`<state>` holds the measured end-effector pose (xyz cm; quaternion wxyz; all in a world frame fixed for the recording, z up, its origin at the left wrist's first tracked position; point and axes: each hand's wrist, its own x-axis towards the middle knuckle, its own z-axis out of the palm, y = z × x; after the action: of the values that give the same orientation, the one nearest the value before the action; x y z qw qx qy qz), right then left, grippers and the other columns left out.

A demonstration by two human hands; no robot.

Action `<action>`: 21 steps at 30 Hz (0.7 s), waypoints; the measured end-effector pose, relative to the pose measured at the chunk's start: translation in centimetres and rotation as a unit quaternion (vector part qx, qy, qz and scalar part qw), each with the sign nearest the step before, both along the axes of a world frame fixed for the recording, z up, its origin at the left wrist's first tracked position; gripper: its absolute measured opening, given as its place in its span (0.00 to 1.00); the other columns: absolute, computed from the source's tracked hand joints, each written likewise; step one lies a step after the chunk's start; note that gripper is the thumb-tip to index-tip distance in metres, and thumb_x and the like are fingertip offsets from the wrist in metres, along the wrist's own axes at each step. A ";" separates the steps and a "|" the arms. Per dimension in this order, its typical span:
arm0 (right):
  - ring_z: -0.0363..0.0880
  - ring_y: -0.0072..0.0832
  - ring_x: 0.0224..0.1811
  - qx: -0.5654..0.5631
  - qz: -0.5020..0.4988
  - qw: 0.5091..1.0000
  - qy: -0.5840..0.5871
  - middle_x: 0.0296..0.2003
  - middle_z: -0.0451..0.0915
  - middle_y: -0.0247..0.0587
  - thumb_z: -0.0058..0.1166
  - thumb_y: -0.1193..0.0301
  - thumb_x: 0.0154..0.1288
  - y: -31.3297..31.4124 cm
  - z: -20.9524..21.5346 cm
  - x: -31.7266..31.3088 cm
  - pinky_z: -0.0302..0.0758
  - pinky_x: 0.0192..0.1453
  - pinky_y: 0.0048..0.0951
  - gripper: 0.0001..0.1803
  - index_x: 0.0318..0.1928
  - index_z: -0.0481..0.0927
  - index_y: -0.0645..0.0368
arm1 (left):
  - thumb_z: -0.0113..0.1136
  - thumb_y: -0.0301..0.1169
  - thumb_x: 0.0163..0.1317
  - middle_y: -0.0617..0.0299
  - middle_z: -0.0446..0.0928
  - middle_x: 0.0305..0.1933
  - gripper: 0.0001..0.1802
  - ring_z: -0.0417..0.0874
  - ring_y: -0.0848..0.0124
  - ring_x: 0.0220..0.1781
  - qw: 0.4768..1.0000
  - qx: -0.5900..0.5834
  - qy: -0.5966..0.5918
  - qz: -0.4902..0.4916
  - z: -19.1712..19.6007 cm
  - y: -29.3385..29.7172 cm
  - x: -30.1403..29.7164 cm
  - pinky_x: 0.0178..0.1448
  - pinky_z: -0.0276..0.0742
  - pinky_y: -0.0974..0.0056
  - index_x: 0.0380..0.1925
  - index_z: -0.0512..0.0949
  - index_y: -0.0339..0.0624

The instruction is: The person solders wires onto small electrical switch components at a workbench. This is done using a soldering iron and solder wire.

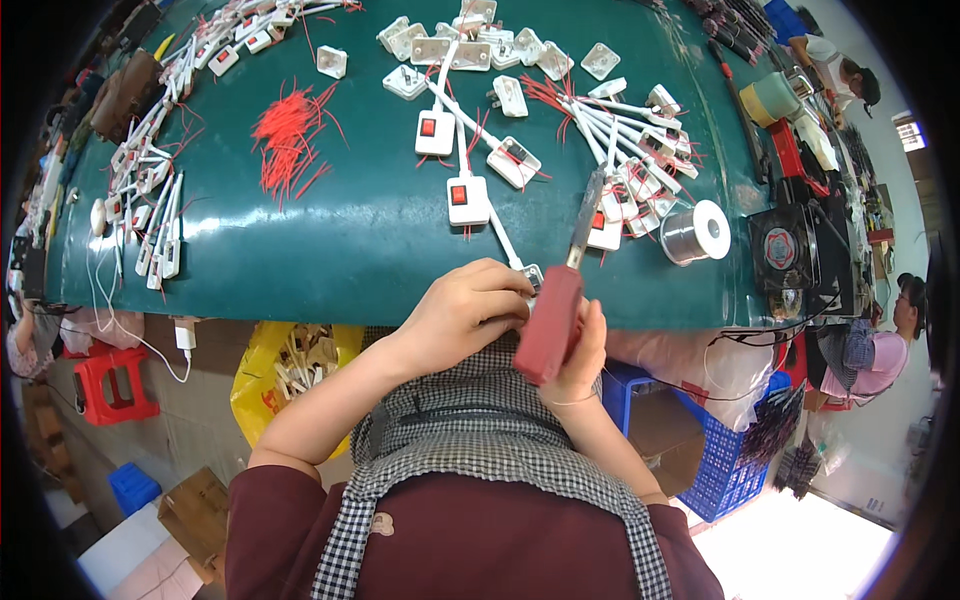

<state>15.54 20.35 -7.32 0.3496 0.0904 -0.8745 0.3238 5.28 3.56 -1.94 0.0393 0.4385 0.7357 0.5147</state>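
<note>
My left hand point(468, 312) is closed at the table's front edge, its fingers around a small white switch housing point(533, 274) at the end of a white cable point(506, 238). Most of that housing is hidden by the fingers. My right hand point(583, 352) grips a tool with a dark red handle point(549, 325) and a long narrow metal shaft point(588, 215) pointing away from me; its exact kind is unclear. Just beyond are white switches with red rockers, one point(467, 200) nearest. A spool of silvery wire point(688, 236) lies right of the tool.
The green table point(340, 260) carries a pile of short red wires point(290, 138), white plastic shells point(450, 52) at the back, and bundles of switch cables point(640, 150) on the right and left. A yellow bag point(262, 375) hangs below. Other people sit at the right.
</note>
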 end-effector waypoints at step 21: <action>0.80 0.31 0.41 -0.315 0.019 0.908 -0.274 0.39 0.82 0.40 0.62 0.75 0.52 4.0 9.1 6.0 0.73 0.52 0.32 0.25 0.51 0.68 0.59 | 0.63 0.24 0.55 0.64 0.81 0.41 0.03 0.79 0.70 0.51 0.984 -0.098 -0.144 -0.024 1.6 0.3 -1.2 0.68 0.59 0.45 0.31 0.81 0.42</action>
<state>21.54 24.31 1.73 0.1005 -0.0999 -0.7862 0.6015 4.11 3.89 -0.34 0.1998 0.3709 0.7585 0.4971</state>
